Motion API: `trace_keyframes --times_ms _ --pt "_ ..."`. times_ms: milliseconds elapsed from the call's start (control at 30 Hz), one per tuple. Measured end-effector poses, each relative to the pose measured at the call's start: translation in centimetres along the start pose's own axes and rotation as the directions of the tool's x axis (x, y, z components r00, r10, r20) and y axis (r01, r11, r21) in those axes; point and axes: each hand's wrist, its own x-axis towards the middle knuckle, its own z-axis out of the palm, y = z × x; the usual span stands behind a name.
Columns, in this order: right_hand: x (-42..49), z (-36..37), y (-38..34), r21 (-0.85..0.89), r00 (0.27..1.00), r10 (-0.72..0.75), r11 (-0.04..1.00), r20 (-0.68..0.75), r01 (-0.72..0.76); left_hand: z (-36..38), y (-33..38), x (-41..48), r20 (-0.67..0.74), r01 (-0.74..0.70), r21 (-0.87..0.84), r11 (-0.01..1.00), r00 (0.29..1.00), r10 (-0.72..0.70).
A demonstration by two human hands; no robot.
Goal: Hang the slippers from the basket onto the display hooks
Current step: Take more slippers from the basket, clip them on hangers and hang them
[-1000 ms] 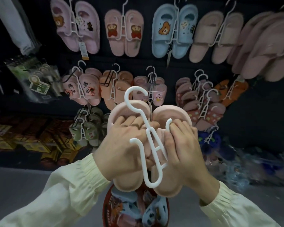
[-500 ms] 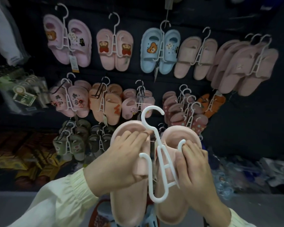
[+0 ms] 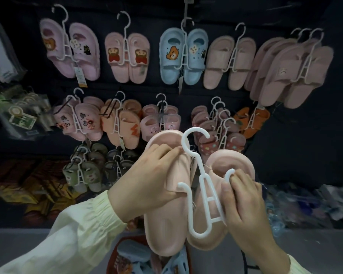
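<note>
Since half a second earlier the pair had splayed apart at the top: the right slipper leaned further outward, while the left slipper stayed near upright, and the white hanger lay across the front of both, its hook still unhung in front of the lower rows. The left hand kept its fingers curled over the left slipper's strap, gripping it; the right hand pinched the right slipper's strap together with the hanger's right prong. More of the red basket had come into view beneath the hands, with blue slippers lying in it. Behind stood a dark display wall with rows of hung pairs, among them a blue bear pair in the top row. Blurred packaged goods hung at the left, and a grey floor ran below.
</note>
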Motion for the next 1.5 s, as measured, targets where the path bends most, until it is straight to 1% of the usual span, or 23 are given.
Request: trace_keyframes --times_ms 67,133,233,333,467,667,800,933,1067,1167,1267,1400,1500 --pt "-0.1 -1.0 1.2 0.015 1.000 0.017 1.000 -0.010 -0.017 0.5 1.4 0.8 0.011 -0.005 0.024 1.000 1.000 0.005" --pt "-0.2 -2.2 2.5 0.023 0.999 0.029 0.999 -0.020 -0.029 1.3 2.9 2.0 0.022 -0.017 0.082 0.997 1.000 0.015" --pt "-0.8 -4.1 4.5 0.050 1.000 0.018 0.999 -0.014 -0.018 2.4 5.2 3.7 0.058 -0.004 0.131 0.991 0.998 -0.004" --pt "-1.2 -6.3 6.8 0.078 1.000 0.006 0.997 -0.004 -0.005 3.5 7.3 5.8 0.089 -0.001 0.098 0.995 0.996 -0.008" --pt "-1.6 -8.7 10.3 0.084 1.000 0.020 0.996 -0.009 -0.019 4.8 9.9 8.4 0.082 0.005 0.056 0.998 0.997 -0.010" --pt "-2.8 -11.1 15.3 0.096 0.996 0.085 0.992 -0.035 -0.082 7.7 14.4 10.5 0.066 0.012 0.101 0.995 0.998 -0.018" --pt "-2.8 -12.6 17.8 0.087 0.995 0.072 0.994 -0.076 -0.065 9.8 16.9 11.6 0.029 0.033 0.113 0.993 0.999 -0.036" --pt "-2.7 -13.9 20.2 0.054 0.993 0.050 0.998 -0.109 -0.045 12.0 19.6 12.6 -0.035 0.065 0.082 0.995 0.997 -0.062" --pt "-2.7 -14.9 22.1 0.085 0.986 0.106 0.992 -0.130 -0.095 13.5 22.3 13.0 -0.039 0.066 0.027 0.997 0.997 -0.065" --pt "-2.3 -15.6 23.1 0.130 0.975 0.164 0.981 -0.150 -0.145 14.7 24.1 12.8 0.006 0.031 0.020 0.999 1.000 -0.031" --pt "-1.6 -16.2 23.8 0.147 0.967 0.175 0.978 -0.184 -0.149 15.6 25.4 12.5 0.032 -0.002 0.052 0.999 0.999 0.001" --pt "-0.9 -16.9 24.7 0.171 0.963 0.204 0.970 -0.178 -0.174 15.9 26.3 12.2 0.090 -0.050 0.163 0.985 0.995 0.036" --pt "-0.6 -17.1 24.7 0.195 0.965 0.199 0.967 -0.169 -0.165 16.0 26.8 12.0 0.109 -0.042 0.236 0.971 0.994 0.016"
